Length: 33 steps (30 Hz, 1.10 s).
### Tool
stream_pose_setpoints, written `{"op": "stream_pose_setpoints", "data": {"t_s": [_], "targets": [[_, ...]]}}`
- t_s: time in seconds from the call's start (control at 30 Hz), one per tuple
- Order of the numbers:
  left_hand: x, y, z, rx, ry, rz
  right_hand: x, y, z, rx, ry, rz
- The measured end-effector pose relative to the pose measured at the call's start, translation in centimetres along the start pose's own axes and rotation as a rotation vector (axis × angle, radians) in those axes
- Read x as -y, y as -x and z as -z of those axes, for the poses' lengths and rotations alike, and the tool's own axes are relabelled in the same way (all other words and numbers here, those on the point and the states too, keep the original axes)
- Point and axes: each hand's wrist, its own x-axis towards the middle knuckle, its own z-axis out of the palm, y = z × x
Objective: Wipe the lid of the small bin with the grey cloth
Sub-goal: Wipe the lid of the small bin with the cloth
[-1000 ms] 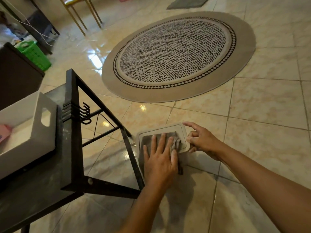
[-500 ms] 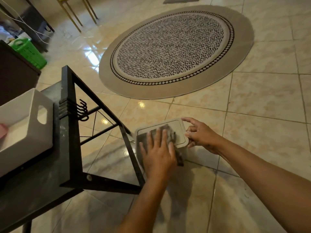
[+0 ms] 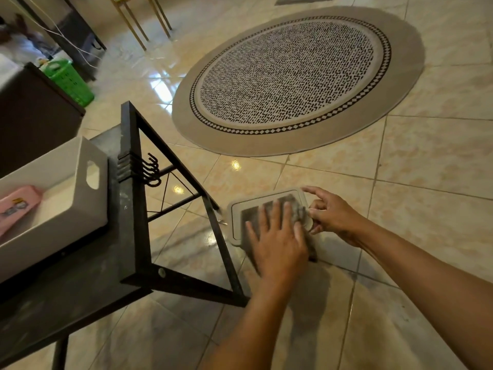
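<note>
The small bin stands on the tiled floor beside the black table leg, and its pale grey lid [image 3: 241,205] faces up. A grey cloth [image 3: 249,213] lies spread over most of the lid and hangs over the near edge. My left hand [image 3: 277,244] lies flat on the cloth with its fingers apart, pressing it down. My right hand [image 3: 332,214] touches the lid's right edge with curled fingers and steadies the bin. The bin's body is hidden under the lid and my hands.
A black metal-framed table [image 3: 128,236] with hooks stands at the left, close to the bin. On it sits a white tray [image 3: 80,193] holding a pink item [image 3: 16,205]. A round patterned rug [image 3: 296,78] lies beyond; a green basket [image 3: 69,81] stands far left.
My left hand has slid the cloth forward and a little right across the lid. My right hand has stayed at the lid's right edge. The camera view has shifted slightly.
</note>
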Motion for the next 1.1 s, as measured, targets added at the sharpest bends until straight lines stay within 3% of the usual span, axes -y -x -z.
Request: {"op": "stream_pose_setpoints", "data": {"t_s": [0.13,0.27,0.33,0.47,0.57,0.7,0.8,1.0,1.1], "targets": [[-2.1,-3.8,0.2,0.046,-0.023,-0.071,0.0,0.1,0.2,-0.024,-0.012,-0.010],[3.4,-4.7,2.1,0.010,0.016,0.185,-0.2,0.3,0.2,-0.026,-0.002,0.000],[4.6,-2.7,2.0,-0.029,0.002,0.218,-0.2,0.1,0.2,-0.021,0.009,0.008],[0.2,0.2,-0.3,0.006,0.004,0.003,-0.1,-0.2,0.3,-0.005,0.023,0.006],[-2.2,-2.2,-0.3,0.016,0.000,-0.078,0.0,0.3,0.3,-0.017,0.040,0.007],[1.6,-4.5,1.8,0.017,-0.002,0.115,-0.1,0.7,0.3,-0.042,0.008,0.004],[3.6,-1.5,1.9,-0.043,0.003,0.219,-0.1,0.8,0.3,-0.055,-0.003,0.007],[-0.2,0.2,-0.3,-0.053,0.019,0.016,-0.6,2.5,-0.6,-0.151,-0.048,-0.037],[1.3,-1.7,0.3,-0.024,0.009,-0.186,-1.3,4.9,-0.8,-0.149,-0.114,-0.149]]}}
